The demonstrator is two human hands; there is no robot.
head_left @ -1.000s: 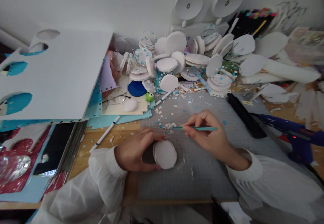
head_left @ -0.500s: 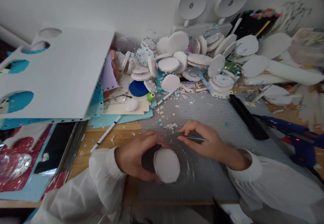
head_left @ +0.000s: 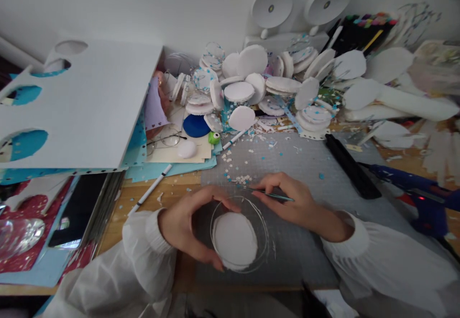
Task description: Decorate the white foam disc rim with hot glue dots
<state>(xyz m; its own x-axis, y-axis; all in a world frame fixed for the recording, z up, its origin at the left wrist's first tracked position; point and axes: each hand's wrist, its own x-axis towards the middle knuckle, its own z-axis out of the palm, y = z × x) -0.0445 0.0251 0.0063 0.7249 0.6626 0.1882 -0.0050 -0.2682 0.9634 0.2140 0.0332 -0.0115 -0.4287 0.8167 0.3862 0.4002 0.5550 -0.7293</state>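
My left hand (head_left: 199,227) curves around a round white disc (head_left: 235,240) that has thin wire loops (head_left: 265,222) circling it. The thumb touches the disc's lower left edge, and the fingertips rest at the upper left of the loops. My right hand (head_left: 283,198) pinches slim dark teal tweezers (head_left: 275,195). Their tips point left, close to a small heap of tiny white star-like pieces (head_left: 242,179) just beyond the disc. All of this is over a grey cutting mat (head_left: 294,255).
Many white discs (head_left: 239,92) with wire and blue bits crowd the back. To the right lie a black bar-shaped object (head_left: 352,167) and a blue glue gun (head_left: 424,193). A white board with holes (head_left: 89,102) stands left, near a white pen (head_left: 150,189) and glasses (head_left: 170,139).
The disc, tilted up before, now faces upward more flatly, and the wire loops show clearly around it. My left fingers have spread a little wider. My right hand has barely moved.
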